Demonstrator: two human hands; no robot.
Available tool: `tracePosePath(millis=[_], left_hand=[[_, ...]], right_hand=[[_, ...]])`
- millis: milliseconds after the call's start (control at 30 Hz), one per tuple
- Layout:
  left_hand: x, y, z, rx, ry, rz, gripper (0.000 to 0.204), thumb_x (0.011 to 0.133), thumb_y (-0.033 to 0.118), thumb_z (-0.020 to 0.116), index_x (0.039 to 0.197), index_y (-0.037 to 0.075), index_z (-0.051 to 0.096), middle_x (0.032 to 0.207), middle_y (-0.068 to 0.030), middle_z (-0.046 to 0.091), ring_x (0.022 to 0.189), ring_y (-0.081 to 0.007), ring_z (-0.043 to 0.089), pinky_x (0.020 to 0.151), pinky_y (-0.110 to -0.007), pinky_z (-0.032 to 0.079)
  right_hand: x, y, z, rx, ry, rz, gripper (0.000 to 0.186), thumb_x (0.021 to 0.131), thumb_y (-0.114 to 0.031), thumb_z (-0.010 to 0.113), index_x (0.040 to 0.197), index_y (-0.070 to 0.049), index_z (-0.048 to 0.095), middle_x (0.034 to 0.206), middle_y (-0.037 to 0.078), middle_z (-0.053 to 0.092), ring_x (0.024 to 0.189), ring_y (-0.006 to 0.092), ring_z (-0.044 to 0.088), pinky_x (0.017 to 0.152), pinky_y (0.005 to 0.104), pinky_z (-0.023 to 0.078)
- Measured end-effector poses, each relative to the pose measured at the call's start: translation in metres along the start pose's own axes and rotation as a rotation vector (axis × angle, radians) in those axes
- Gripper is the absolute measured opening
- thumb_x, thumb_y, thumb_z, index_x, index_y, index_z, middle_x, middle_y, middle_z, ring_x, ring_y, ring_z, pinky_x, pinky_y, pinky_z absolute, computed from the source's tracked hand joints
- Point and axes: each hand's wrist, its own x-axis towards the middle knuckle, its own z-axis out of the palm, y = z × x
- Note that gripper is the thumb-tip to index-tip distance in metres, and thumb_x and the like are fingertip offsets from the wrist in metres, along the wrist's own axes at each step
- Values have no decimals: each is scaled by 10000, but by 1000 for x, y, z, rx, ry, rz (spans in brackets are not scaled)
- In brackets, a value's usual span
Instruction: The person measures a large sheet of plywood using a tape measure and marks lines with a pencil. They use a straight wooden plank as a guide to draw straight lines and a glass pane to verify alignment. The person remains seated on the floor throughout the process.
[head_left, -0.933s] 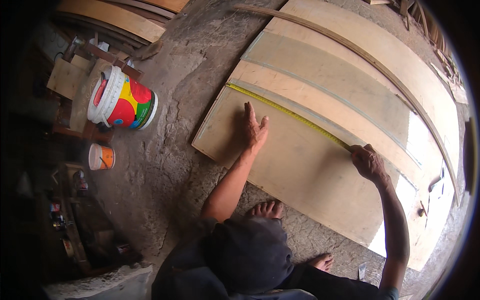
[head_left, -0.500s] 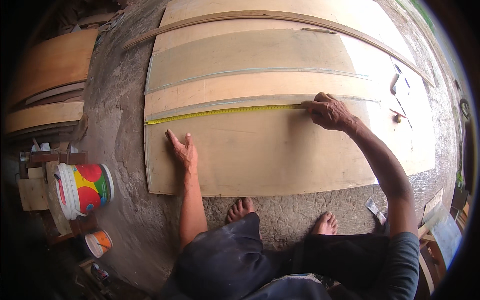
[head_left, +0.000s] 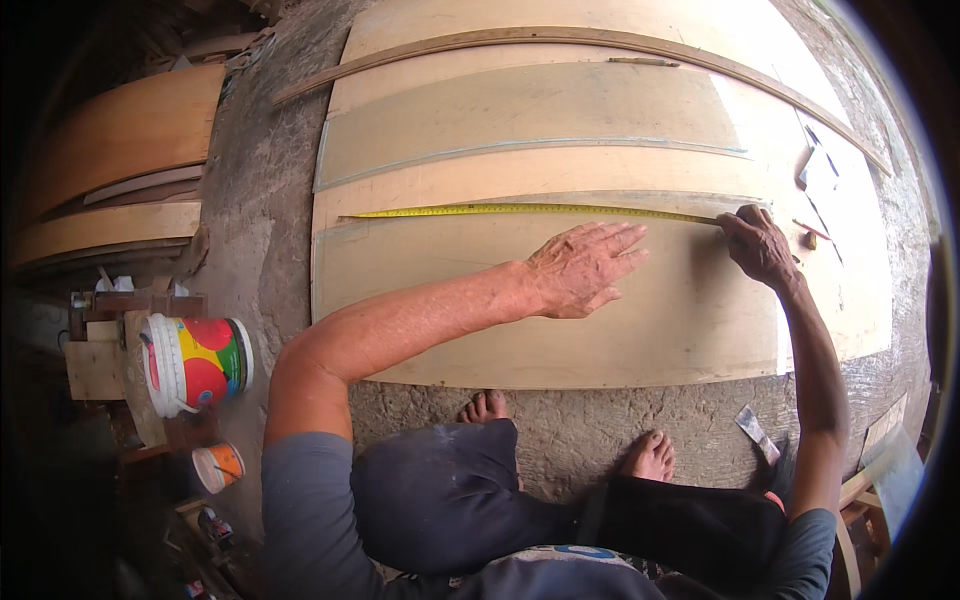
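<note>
A yellow tape measure (head_left: 520, 209) stretches left to right over a large pale wooden board (head_left: 600, 172) on the ground. My right hand (head_left: 758, 245) is closed around its right end; the case, if there, is hidden in the fingers. The free tip lies near the board's left side. Below the blade, my left hand (head_left: 588, 268) reaches across with fingers stretched out, holding nothing. It hovers over a clear, glass-like pane (head_left: 450, 340) on the near part of the board. A second clear pane (head_left: 520, 105) lies farther back.
A long wooden strip (head_left: 540, 35) crosses the far part of the board. Small tools and a dark marker-like stick (head_left: 643, 62) lie on it. A scraper (head_left: 757, 433) rests on the rough floor at right. Buckets (head_left: 205, 362) and stacked boards (head_left: 120, 140) stand at left.
My right hand has moved right with the tape, and the free tip has come away from the board's left edge. My left hand has swung right, towards the middle of the board.
</note>
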Motion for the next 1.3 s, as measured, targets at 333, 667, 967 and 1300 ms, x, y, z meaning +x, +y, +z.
tracePosePath(millis=[333, 667, 967, 1300], left_hand=[[-51, 51, 87, -311, 421, -555, 682, 931, 201, 660, 1518, -3, 378, 1619, -224, 285, 1485, -357, 326, 1210, -446, 315], [-39, 51, 109, -337, 405, -481, 744, 921, 286, 680, 1538, 20, 359, 1620, -223, 287, 1499, -347, 301, 1215, -450, 289], [-27, 109, 144, -146, -9, 141, 766, 894, 523, 661, 1506, 116, 445, 1615, -115, 356, 1511, -297, 297, 1252, -502, 196], [161, 85, 142, 75, -105, 286, 685, 965, 479, 579, 1491, 60, 448, 1591, -126, 388, 1483, -284, 346, 1227, -482, 243]], right_hand=[[8, -81, -1, 175, -262, 3, 272, 863, -159, 611, 1113, -208, 705, 953, 82, 609, 927, 302, 613, 773, 433, 517], [29, -87, -1, 147, -270, 30, 283, 860, -155, 612, 1115, -231, 710, 959, 80, 615, 941, 302, 619, 793, 429, 521], [37, -62, 2, 207, -289, -9, 286, 909, -254, 584, 1153, -168, 708, 901, 88, 677, 957, 284, 631, 806, 427, 526], [37, -36, -90, 201, -257, 22, 333, 928, -255, 558, 1229, -248, 699, 952, 9, 718, 979, 219, 643, 829, 410, 567]])
